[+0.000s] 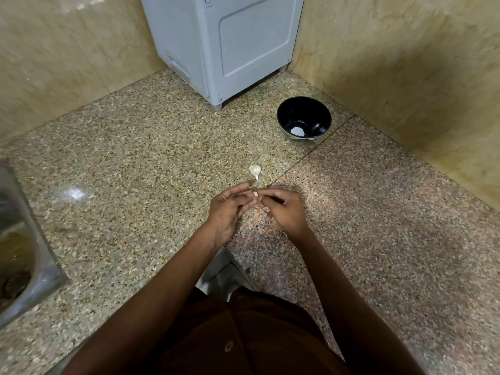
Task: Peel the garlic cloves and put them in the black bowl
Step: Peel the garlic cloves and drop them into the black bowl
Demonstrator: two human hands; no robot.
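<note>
Head view, looking down on a speckled granite counter (135, 163) tucked into a corner with beige marble-looking walls. Both hands meet over the middle of the counter, fingertips together around 1 small garlic clove (255, 194). Left hand (230, 209) has its fingers curled in with the thumb and fingertips pinching the clove, and the right hand (284, 209) pinches at the same clove from the other side, fingers bent. It's tiny in the shot, so I can't tell how much skin is on it. Just beyond the hands, a garlic bulb (255, 171) lies on the counter with its stem pointing back toward the person. Black bowl (304, 119) sits further back and to the right, near the wall, well apart from the hands, with a bright glare spot on its bottom; can't make out any cloves in there. Grey plastic appliance (221, 44) stands in the far corner, and the edge of a steel sink (24, 247) shows at the left.
</note>
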